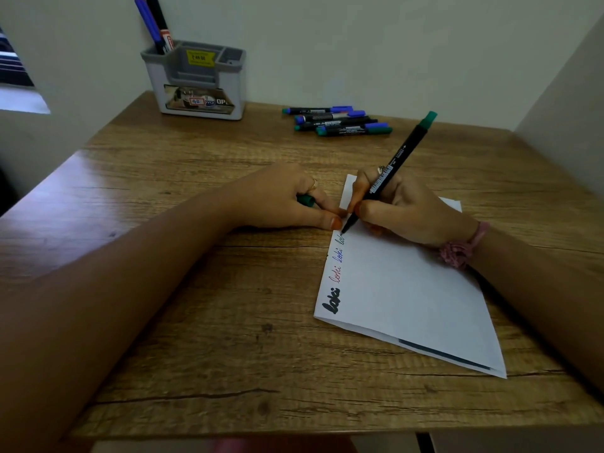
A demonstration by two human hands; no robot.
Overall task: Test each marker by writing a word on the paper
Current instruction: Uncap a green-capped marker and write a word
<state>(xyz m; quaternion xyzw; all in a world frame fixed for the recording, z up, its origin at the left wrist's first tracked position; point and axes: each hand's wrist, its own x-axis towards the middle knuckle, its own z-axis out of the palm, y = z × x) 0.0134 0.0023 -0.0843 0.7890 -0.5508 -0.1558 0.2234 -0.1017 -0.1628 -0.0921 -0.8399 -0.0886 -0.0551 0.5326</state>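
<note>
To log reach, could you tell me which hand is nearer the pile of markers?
Right. The right hand writes on the paper just below the pile; the left hand lies further left.

My right hand [403, 207] grips a black marker with a green end [390, 173], its tip touching the left edge of the folded white paper [408, 295], just above three written words in black, red and blue. My left hand [284, 199] rests on the wooden surface [202, 322] beside the paper, fingers [330, 220] curled round a green cap [305, 200]. More markers [336, 120] lie near a grey pen holder [199, 80] at the back.
</note>
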